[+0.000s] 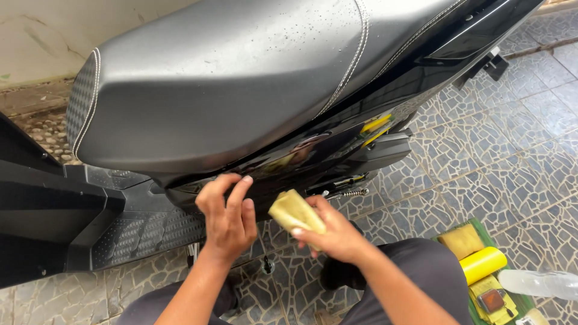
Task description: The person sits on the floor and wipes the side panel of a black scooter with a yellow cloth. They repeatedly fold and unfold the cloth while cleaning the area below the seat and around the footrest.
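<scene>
A green tray at near right holds yellow cloths. A yellow sponge is pinched by the right hand; the left hand is spread against the scooter's black panel.

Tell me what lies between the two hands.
In the head view, nothing solid: between the left hand and the right hand holding the yellow sponge shows only tiled floor.

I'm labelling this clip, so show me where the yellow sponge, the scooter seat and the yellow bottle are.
yellow sponge (296, 212), head view, on its exposed upper end above the right hand's fingers.
scooter seat (229, 78), head view, on the grey top surface.
yellow bottle (483, 264), head view, on its side wall.
</scene>
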